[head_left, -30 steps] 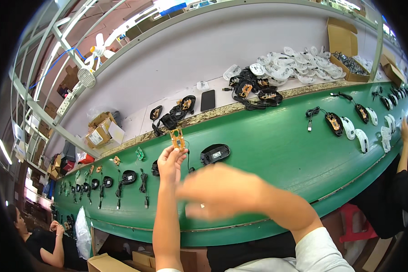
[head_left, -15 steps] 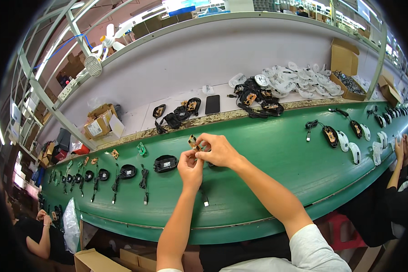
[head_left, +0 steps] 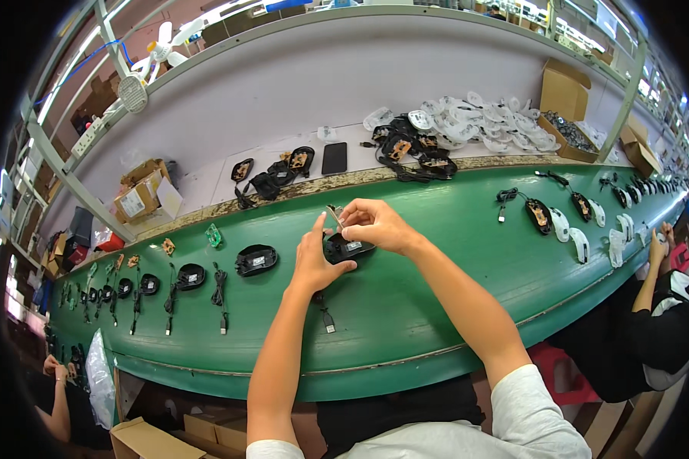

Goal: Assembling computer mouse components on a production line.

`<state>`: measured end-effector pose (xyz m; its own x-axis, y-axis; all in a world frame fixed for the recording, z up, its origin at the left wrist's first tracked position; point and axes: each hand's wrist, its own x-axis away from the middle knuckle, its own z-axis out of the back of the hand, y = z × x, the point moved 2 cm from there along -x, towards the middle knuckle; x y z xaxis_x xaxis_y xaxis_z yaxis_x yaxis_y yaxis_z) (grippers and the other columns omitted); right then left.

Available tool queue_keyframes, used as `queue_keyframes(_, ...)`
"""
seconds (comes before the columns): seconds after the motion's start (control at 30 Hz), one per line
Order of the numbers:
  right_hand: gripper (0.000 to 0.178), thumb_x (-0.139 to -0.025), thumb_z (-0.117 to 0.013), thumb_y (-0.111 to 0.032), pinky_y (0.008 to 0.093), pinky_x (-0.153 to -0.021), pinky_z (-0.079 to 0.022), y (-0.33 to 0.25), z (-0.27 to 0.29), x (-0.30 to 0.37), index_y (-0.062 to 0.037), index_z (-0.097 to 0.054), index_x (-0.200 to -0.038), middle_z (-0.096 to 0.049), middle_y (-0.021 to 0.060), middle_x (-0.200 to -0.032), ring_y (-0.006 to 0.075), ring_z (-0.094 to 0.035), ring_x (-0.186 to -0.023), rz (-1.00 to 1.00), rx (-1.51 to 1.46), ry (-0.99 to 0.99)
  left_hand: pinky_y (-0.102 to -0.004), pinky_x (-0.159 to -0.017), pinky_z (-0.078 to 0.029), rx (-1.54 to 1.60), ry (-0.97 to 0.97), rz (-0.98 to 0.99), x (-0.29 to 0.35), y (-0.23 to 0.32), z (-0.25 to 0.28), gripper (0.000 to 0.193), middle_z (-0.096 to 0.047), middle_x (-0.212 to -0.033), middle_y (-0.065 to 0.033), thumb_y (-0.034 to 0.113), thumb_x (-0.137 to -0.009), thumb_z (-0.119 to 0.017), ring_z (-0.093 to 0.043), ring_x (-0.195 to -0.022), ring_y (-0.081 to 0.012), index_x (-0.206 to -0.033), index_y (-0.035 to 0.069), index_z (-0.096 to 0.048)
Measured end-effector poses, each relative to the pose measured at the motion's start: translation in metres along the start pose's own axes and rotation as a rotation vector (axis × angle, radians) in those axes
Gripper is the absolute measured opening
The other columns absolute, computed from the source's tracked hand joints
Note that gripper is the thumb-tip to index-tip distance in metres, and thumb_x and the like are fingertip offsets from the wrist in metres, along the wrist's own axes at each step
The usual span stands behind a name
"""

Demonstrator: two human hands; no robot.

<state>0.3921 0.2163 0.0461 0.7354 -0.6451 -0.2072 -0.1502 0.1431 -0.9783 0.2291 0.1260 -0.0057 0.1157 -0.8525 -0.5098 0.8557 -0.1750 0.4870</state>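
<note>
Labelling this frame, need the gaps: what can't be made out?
All in the head view:
Small board: face unclear, steeply angled and partly covered by the right hand.
Black shell: partly hidden by the left hand.
Far-left shells: details too small.
Carton: cut off by lower edge.

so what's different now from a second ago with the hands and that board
The circuit board has moved rightward and turned from face-on to nearly edge-on. The right hand, blurred and off the board then, now pinches it; the left hand has opened, thumb spread away, though whether its fingertips touch the board is unclear. The black shells and the phone stayed put.
</note>
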Motion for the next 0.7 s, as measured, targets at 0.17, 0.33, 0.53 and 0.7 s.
queue_keyframes(0.17, 0.023, -0.080, -0.067, -0.003, 0.0249, -0.071, -0.050, 0.005, 0.017, 0.034, -0.0015, -0.063, -0.103, -0.068, 0.0097, -0.091, 0.0139, -0.061, -0.079, -0.127, -0.098, -0.041, -0.0374, -0.093, -0.048, 0.331, -0.259, 0.212, 0.006, 0.006, -0.012, 0.100, -0.065, -0.112, -0.0110, 0.019, -0.058, -0.091, -0.061, -0.103, -0.0289, -0.144, 0.011, -0.042)
queue_keyframes(0.33, 0.020, -0.082, -0.067, -0.006, 0.0249, -0.066, -0.052, 0.014, 0.033, 0.060, -0.0021, -0.062, -0.102, -0.068, 0.0092, -0.089, 0.0144, -0.063, -0.078, -0.141, -0.177, -0.038, -0.0341, -0.083, -0.050, 0.323, -0.325, 0.021, 0.013, 0.028, -0.009, 0.074, -0.066, -0.107, -0.0105, 0.014, -0.068, -0.085, -0.062, -0.091, -0.0239, -0.134, 0.009, -0.053)
queue_keyframes(0.53, 0.018, -0.086, -0.060, -0.003, 0.0237, -0.067, -0.052, 0.024, 0.041, 0.076, -0.0022, -0.060, -0.104, -0.068, 0.0116, -0.093, 0.0171, -0.064, -0.079, -0.227, -0.366, 0.005, -0.0282, -0.068, -0.048, 0.414, -0.184, 0.054, 0.018, 0.012, -0.010, 0.031, -0.067, -0.096, -0.0074, 0.004, -0.080, -0.071, -0.057, -0.073, -0.0173, -0.111, 0.003, -0.067)
queue_keyframes(0.7, 0.017, -0.087, -0.059, -0.004, 0.0229, -0.066, -0.052, 0.043, 0.051, 0.076, -0.0027, -0.059, -0.105, -0.068, 0.0114, -0.093, 0.0173, -0.064, -0.077, -0.216, -0.357, 0.014, -0.0246, -0.063, -0.044, 0.415, -0.219, 0.153, 0.025, 0.015, -0.006, 0.013, -0.065, -0.086, -0.0043, -0.001, -0.084, -0.065, -0.052, -0.067, -0.0122, -0.096, 0.002, -0.070)
